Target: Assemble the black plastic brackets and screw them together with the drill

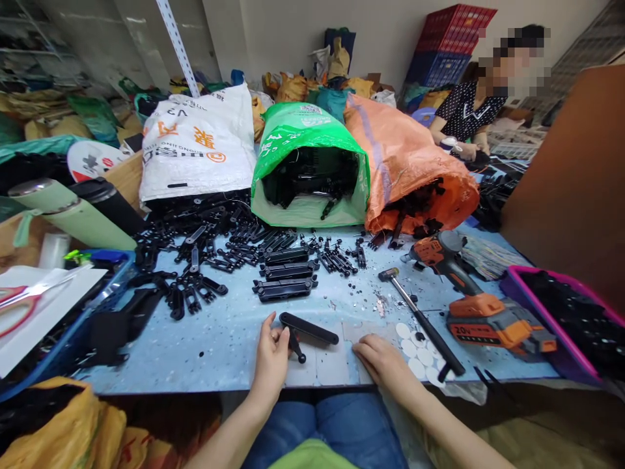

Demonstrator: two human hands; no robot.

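My left hand point(271, 352) pinches a black hinged plastic arm at one end, between thumb and fingers. Its long flat bar point(310, 327) points right, and a shorter piece with a ball-like tip point(299, 348) hangs down over the grey mat. My right hand point(383, 361) rests low at the mat's right side, apart from the arm. Its fingers are curled together, and whatever may be in them is hidden. White round discs point(418, 355) lie just right of it. Beyond the hands, several similar black arms point(286, 288) lie stacked in a row.
A hammer point(424, 326) and an orange cordless drill point(481, 296) lie at right, before a pink-rimmed bin point(551, 322). White point(200, 143), green point(312, 137) and orange sacks point(405, 156) spill black parts. Scissors point(29, 299) lie over a blue tray point(117, 273) at left. Another person point(469, 111) works behind.
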